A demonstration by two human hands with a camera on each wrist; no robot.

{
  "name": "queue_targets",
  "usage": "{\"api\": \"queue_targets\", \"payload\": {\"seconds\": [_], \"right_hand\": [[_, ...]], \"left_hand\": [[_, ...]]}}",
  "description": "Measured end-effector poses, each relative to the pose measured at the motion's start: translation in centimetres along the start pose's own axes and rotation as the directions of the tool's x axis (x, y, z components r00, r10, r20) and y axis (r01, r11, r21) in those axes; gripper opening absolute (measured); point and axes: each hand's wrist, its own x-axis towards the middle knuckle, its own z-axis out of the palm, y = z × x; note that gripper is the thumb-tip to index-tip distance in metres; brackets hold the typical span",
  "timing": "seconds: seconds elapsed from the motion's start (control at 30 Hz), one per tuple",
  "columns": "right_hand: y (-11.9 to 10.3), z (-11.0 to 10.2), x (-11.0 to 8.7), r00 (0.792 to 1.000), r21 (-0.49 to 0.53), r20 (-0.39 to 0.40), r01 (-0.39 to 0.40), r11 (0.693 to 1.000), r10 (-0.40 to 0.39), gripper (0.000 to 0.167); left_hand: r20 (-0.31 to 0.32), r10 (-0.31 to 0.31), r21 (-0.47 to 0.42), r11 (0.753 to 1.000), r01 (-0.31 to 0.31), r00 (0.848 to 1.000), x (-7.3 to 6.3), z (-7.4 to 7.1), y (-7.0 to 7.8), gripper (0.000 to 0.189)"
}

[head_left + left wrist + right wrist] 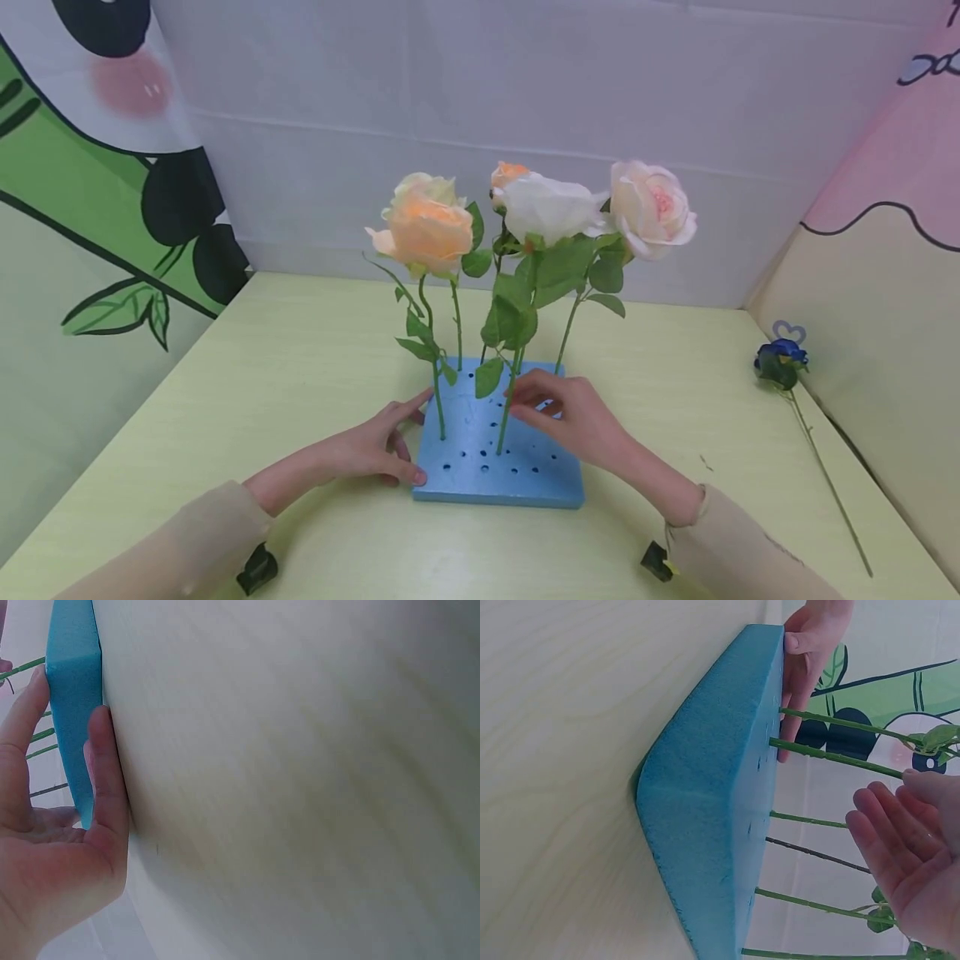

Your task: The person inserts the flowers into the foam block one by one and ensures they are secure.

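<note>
A blue foam block (pixel 472 482) with several holes stands on the table, with artificial roses upright in it. My left hand (pixel 372 450) rests along the block's left side, thumb at the near corner and index finger stretched along the edge. In the left wrist view the fingers (pixel 109 772) lie straight against the block's side. With thumb and fingertips my right hand (pixel 573 412) pinches the green stem (pixel 832 756) of the white rose (pixel 551 208), whose lower end is in a front hole. Beside it stands a peach rose (pixel 431 229) at the left.
A pale pink rose (pixel 652 208) and a small orange rose (pixel 508 177) stand toward the back of the block. On the table's right side lies a blue rose (pixel 782 362) with a long stem. A white cloth wall (pixel 465 100) closes off the back.
</note>
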Motion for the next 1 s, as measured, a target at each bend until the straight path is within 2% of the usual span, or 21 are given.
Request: {"api": "queue_targets", "payload": {"seconds": [0.57, 0.7, 1.0], "right_hand": [[1.2, -0.4, -1.0, 0.999, 0.015, -0.046, 0.019, 1.000, -0.018, 0.017], [1.6, -0.9, -1.6, 0.997, -0.002, -0.075, 0.021, 1.000, -0.021, 0.019], [2.9, -2.9, -3.2, 0.988, -0.059, -0.150, -0.034, 0.998, 0.025, 0.022]], "left_hand": [[-0.002, 0.003, 0.005, 1.000, -0.003, 1.000, -0.1, 0.0, 0.1, 0.116], [0.002, -0.001, -0.009, 1.000, 0.001, 1.000, -0.1, 0.1, 0.2, 0.116], [0.000, 0.003, -0.020, 1.000, -0.003, 1.000, -0.1, 0.1, 0.0, 0.117]]}}
